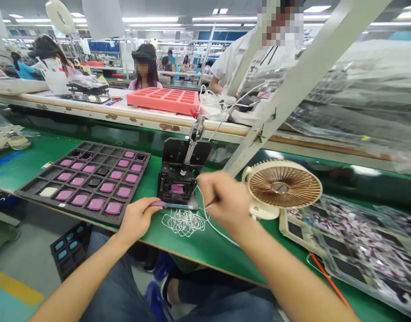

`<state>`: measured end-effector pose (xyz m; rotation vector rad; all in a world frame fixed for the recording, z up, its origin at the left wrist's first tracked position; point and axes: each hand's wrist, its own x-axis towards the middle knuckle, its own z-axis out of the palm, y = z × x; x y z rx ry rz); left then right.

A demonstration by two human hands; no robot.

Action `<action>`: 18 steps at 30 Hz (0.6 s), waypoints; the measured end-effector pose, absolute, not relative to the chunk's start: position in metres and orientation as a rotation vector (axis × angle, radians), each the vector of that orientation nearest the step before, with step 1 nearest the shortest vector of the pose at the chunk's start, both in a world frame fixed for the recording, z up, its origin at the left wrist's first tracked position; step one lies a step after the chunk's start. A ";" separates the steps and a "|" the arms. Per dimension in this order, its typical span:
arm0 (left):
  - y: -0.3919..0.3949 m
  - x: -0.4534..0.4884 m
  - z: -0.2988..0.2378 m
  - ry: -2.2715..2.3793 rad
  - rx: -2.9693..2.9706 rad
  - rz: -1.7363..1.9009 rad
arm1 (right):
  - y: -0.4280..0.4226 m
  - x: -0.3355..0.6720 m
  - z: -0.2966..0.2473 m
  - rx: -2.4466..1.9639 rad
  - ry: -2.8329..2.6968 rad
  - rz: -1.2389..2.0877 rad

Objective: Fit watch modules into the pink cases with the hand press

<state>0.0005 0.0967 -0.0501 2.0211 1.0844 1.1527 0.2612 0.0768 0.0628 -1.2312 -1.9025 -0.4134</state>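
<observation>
My left hand (137, 220) pinches a slim purple piece (157, 204) between thumb and fingertips, at the front edge of a black clamping fixture (168, 176). A purple square part (177, 189) lies in the fixture's nest, below the upright metal toggle clamp (191, 150). My right hand (225, 201) is curled closed just right of the fixture, slightly blurred. What its fingers hold, if anything, is hidden. A tangle of thin white loops (185, 222) lies on the green bench in front of the fixture.
A black compartment tray (125, 208) with purple and black parts sits left. Right stand a small fan (282, 184) and a clear-wrapped tray (340, 264) of small parts. A slanted white post (276, 107) rises behind. An orange tray (163, 107) rests on the shelf; several people are beyond.
</observation>
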 end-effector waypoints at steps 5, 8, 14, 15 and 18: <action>0.080 -0.014 -0.059 1.162 1.903 1.204 | 0.088 0.263 -0.032 -1.553 -2.237 -0.155; 0.080 -0.008 -0.059 1.152 1.927 1.220 | 0.117 0.262 -0.037 -1.620 -2.309 -0.070; 0.101 0.016 -0.048 1.131 2.117 1.292 | 0.121 0.266 -0.032 -1.606 -2.312 -0.032; 0.107 0.024 -0.047 1.124 2.169 1.279 | 0.111 0.270 -0.033 -1.592 -2.293 -0.047; 0.126 0.049 -0.049 1.071 2.345 1.177 | 0.075 0.285 -0.038 -1.549 -2.195 -0.120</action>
